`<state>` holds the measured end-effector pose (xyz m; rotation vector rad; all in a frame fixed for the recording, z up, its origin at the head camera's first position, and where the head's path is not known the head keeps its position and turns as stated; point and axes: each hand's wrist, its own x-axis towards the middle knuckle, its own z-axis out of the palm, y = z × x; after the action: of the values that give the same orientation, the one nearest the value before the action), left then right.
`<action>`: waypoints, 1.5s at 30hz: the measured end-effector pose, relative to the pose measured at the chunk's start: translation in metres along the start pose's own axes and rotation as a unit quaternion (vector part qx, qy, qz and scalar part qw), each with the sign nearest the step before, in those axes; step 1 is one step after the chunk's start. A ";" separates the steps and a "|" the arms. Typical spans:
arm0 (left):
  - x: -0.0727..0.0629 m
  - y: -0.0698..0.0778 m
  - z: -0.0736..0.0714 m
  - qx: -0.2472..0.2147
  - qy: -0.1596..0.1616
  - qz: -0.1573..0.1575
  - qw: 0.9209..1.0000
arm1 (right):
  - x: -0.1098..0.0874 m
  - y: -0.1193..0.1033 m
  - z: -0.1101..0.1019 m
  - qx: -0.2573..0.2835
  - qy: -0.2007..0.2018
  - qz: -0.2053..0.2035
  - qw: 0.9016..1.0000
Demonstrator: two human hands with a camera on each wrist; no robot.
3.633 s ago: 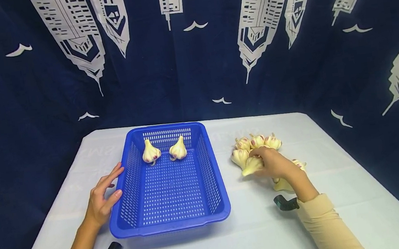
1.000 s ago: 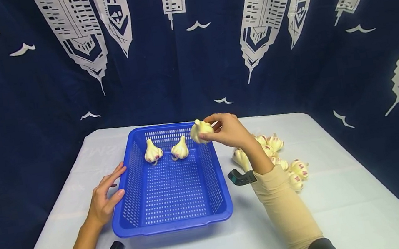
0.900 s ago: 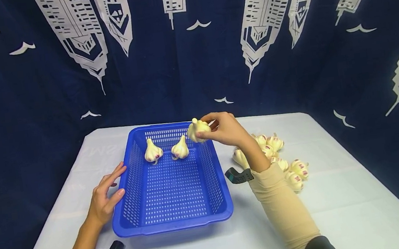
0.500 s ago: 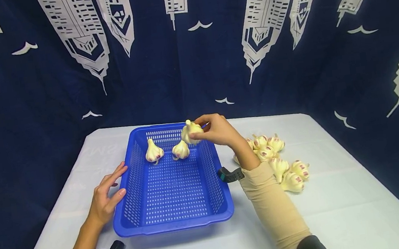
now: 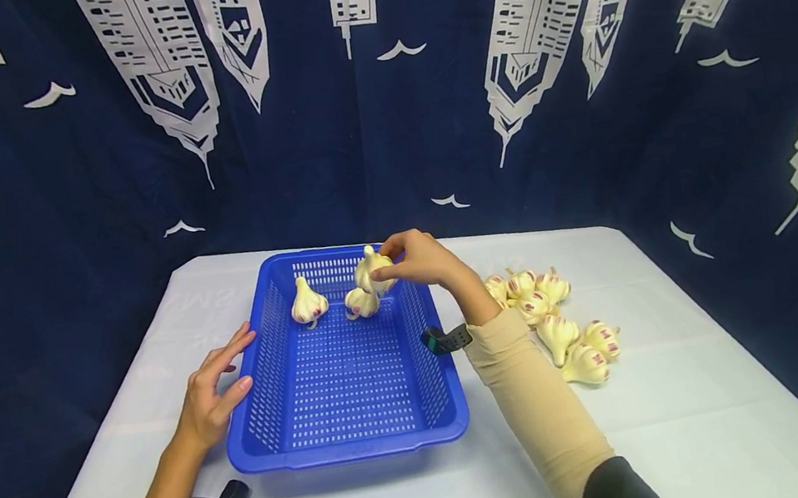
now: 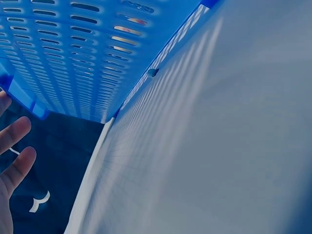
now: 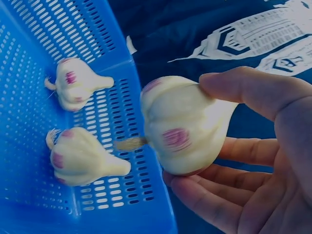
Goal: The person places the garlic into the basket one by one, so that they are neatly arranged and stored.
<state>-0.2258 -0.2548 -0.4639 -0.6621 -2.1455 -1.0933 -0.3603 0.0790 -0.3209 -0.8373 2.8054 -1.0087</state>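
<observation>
Under me the blue basket's (image 5: 350,452) slotted floor runs from the far wall to the near rim, and white cloth (image 5: 680,431) spreads from its right edge to the heap of garlic bulbs (image 5: 558,336). Rounded corners frame the hard plastic mesh, where a left bulb (image 5: 309,304) and a right bulb (image 5: 359,305), smooth, pale and purple-blotched, sit at the far end. My right hand (image 5: 415,259) pinches a plump third bulb (image 7: 183,126) above the basket's far right, forearm slanting from near right, while my left hand (image 5: 210,396) spreads its fingers at the left rim.
</observation>
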 end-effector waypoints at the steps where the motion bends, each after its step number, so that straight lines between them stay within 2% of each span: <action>1: 0.000 0.000 0.000 0.000 0.000 -0.001 1.000 | 0.002 0.000 0.001 -0.005 -0.011 0.005 1.000; 10: -0.002 -0.001 -0.002 0.000 -0.003 -0.002 1.000 | 0.015 0.004 0.014 -0.042 -0.111 0.031 0.992; 14: -0.002 -0.001 -0.002 -0.001 0.000 -0.001 1.000 | 0.019 0.006 0.021 -0.062 -0.138 0.038 0.988; 19: -0.003 -0.001 -0.002 -0.003 -0.003 -0.004 1.000 | 0.021 0.004 0.028 -0.119 -0.157 0.056 0.979; 23: -0.003 -0.001 -0.002 -0.003 -0.009 -0.007 1.000 | 0.023 0.000 0.030 -0.145 -0.165 0.071 0.973; 28: -0.002 -0.003 -0.003 -0.001 -0.008 -0.003 1.000 | 0.023 0.000 0.033 -0.139 -0.161 0.088 0.973; 33: -0.003 -0.004 -0.003 -0.005 -0.007 -0.001 1.000 | 0.023 -0.001 0.038 -0.160 -0.156 0.094 0.970; 40: -0.001 -0.002 -0.003 -0.007 -0.006 0.005 1.000 | 0.024 -0.005 0.044 -0.198 -0.134 0.123 0.963; 45: 0.000 -0.003 -0.003 -0.004 -0.008 -0.006 1.000 | 0.026 -0.007 0.044 -0.204 -0.123 0.142 0.961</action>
<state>-0.2265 -0.2591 -0.4639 -0.6651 -2.1616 -1.1062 -0.3699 0.0355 -0.3478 -0.5125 2.8332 -0.2679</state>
